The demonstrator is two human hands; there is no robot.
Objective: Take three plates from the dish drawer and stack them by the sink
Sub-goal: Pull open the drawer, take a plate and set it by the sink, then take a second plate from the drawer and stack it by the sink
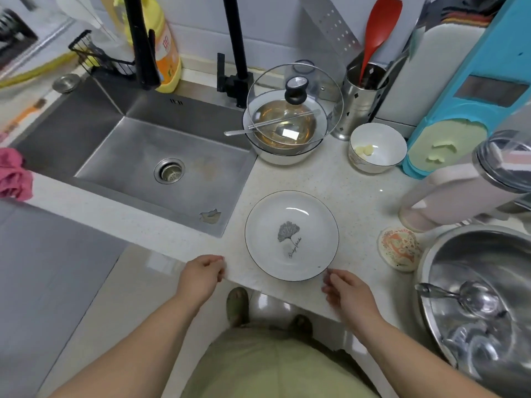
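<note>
Right of the sink point(161, 156), on the tabletop point(359, 196): one white plate point(291, 235), dark rim, grey leaf print with script too small to read. Left hand point(201, 275) and right hand point(346, 291) loosely curled, holding nothing, just off plate's near edge. White bowl point(377, 147) holds pale pieces. Steel basin point(482, 297) holds ladle. Lidded pot point(287, 130): chopsticks.
</note>
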